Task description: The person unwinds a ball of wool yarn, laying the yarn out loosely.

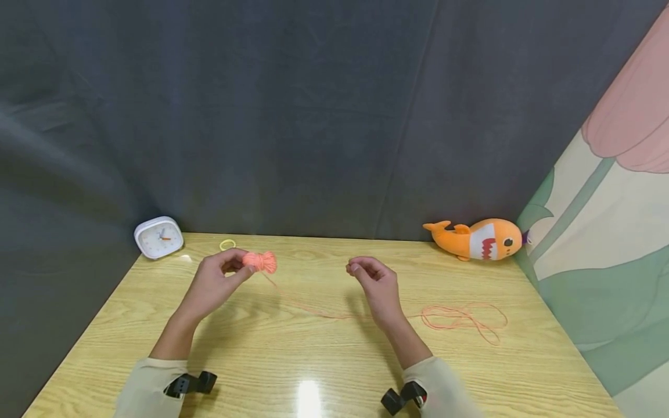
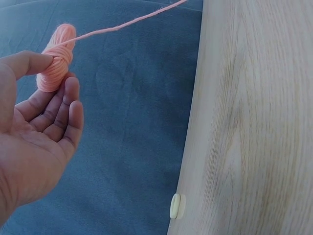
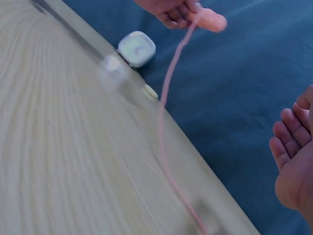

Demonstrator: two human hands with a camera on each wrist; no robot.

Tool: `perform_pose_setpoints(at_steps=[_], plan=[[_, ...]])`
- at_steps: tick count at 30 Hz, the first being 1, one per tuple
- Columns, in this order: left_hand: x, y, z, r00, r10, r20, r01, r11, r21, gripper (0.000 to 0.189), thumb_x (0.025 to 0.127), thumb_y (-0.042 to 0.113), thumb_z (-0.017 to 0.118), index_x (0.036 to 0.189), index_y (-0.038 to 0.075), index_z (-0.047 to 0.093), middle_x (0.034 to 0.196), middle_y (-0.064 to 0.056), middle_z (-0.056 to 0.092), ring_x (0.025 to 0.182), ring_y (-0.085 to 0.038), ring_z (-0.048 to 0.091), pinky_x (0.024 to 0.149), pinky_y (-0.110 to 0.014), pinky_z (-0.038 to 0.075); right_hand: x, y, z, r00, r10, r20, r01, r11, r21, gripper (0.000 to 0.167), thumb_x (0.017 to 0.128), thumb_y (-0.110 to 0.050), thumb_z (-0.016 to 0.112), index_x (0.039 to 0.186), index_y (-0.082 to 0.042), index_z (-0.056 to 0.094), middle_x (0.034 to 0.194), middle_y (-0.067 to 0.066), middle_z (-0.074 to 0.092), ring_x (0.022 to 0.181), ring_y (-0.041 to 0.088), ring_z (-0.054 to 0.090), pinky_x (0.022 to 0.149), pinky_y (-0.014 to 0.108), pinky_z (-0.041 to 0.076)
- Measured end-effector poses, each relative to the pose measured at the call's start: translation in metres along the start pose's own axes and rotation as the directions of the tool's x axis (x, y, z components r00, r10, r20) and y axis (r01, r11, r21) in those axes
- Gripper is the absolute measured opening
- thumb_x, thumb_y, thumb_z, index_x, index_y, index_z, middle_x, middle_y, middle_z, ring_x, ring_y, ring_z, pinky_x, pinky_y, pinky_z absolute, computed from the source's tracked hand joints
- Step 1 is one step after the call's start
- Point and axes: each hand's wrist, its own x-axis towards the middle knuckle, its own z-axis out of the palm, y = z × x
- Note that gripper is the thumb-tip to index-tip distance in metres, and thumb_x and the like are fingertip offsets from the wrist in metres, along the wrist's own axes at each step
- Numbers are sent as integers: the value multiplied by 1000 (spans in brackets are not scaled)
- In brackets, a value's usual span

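Yarn bundle is hovering over the desk, left of centre in the head view — the left hand is pinching it between thumb and fingers. A strand is running from it down to the desk and looping at the lower right. The right hand is hovering right of centre, fingers loosely bent. A yellow ring is lying just above the left hand — a clock is standing farther left.

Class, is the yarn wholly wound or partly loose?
Partly loose: the left hand holds a wound bundle; slack loops lie on the table.
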Motion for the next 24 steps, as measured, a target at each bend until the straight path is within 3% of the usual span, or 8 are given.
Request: perform_pose_setpoints(at_steps=[8, 12, 17, 24], plan=[[1, -2, 1, 1000, 7, -15, -7, 1000, 3, 19, 96, 17, 74, 111, 5, 73, 98, -10, 72, 86, -3, 65, 80, -23, 55, -1, 16, 37, 993, 33, 115, -31, 999, -16, 23, 101, -9, 65, 115, 9, 68, 104, 11, 74, 97, 12, 70, 99, 40, 59], [1, -2, 1, 1000, 5, -18, -5, 1000, 7, 20, 96, 17, 74, 111, 5, 73, 98, -10, 72, 86, -2, 65, 81, -23, 56, -1, 24, 49, 983, 79, 166, -76, 997, -23, 24, 100, -8, 64, 117, 10, 68, 104, 8, 75, 96, 12, 70, 99, 37, 59], [1, -2, 2, 1000, 2, -28, -2, 1000, 8, 20, 96, 17, 74, 112, 4, 73, 97, -10, 72, 86, -2, 64, 81, -22, 55, -5, 33, 63, 959, 121, 258, -109, 992, -60, 28, 100, -11, 66, 119, 10, 67, 106, 7, 74, 97, 11, 69, 95, 26, 59], [1, -2, 2, 999, -5, -35, 5, 1000, 15, 21, 97, 17, 74, 113, 4, 73, 97, -10, 72, 86, -2, 63, 82, -20, 54, -11, 43, 75, 912, 176, 371, -146, 984, -107, 28, 100, -16, 67, 119, 5, 70, 115, 16, 74, 104, 20, 71, 94, 32, 60]])
